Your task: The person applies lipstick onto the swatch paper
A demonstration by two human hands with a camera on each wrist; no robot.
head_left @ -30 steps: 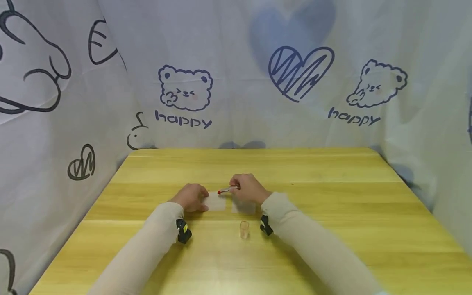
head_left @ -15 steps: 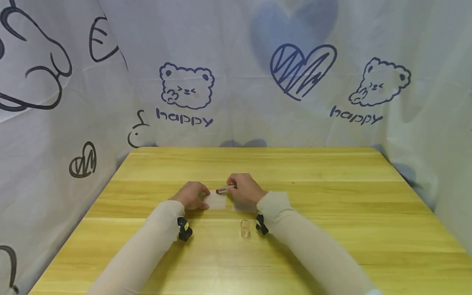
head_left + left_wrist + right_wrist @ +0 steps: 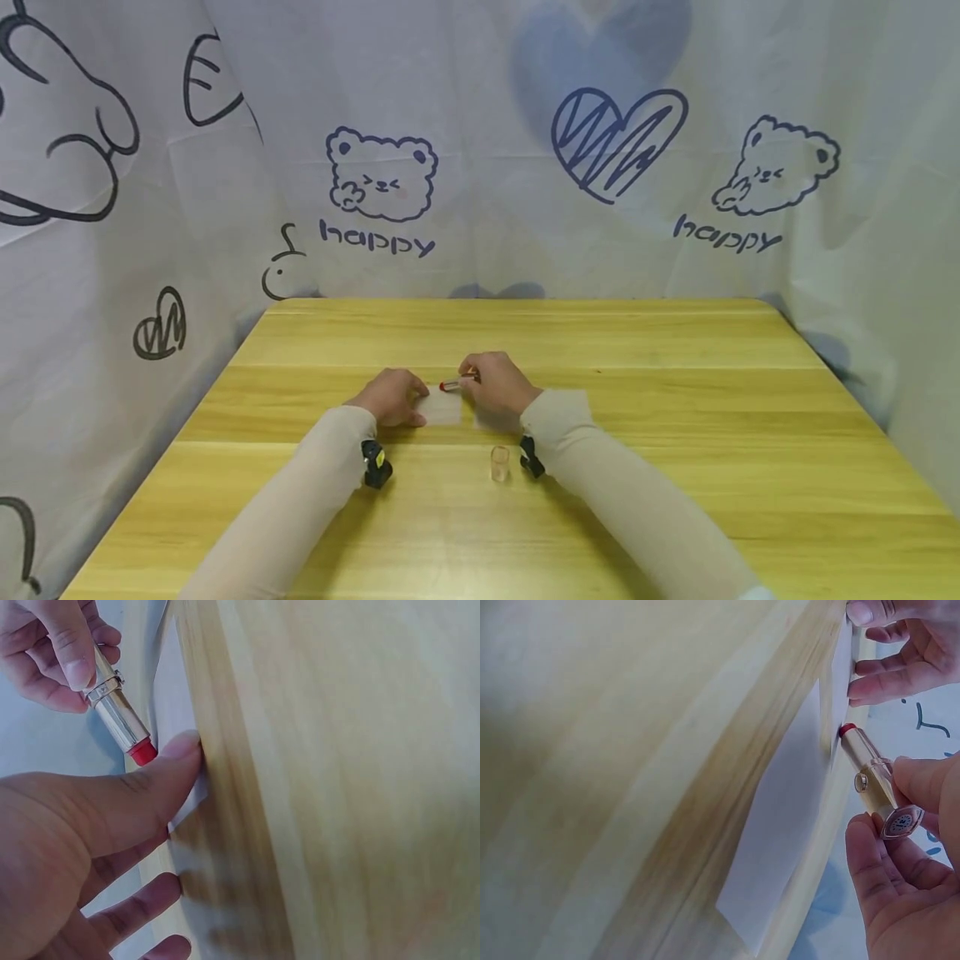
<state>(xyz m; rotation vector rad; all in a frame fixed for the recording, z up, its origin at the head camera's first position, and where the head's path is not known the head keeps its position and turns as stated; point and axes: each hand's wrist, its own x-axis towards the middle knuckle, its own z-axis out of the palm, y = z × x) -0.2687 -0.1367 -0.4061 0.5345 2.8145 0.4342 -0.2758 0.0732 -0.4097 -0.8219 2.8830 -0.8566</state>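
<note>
My right hand pinches a lipstick by its shiny gold case, with the red tip turned toward the left hand. In the head view, the tip overlaps the far edge of a small white sheet of paper. At that sheet's left side, my left hand rests with relaxed, spread fingers, the thumb on the near part of the paper. A second white sheet lies to the right, partly hidden under my right hand in the head view. Seen from the left wrist, the lipstick slants down just beyond my thumb.
A small clear cap stands on the wooden table, nearer to me than the sheets. White cloth with drawn bears and hearts hangs behind the table and along its sides.
My right hand has shifted slightly left with the lipstick, then stayed nearly still over the last half second. The left hand has kept its place at the paper.
</note>
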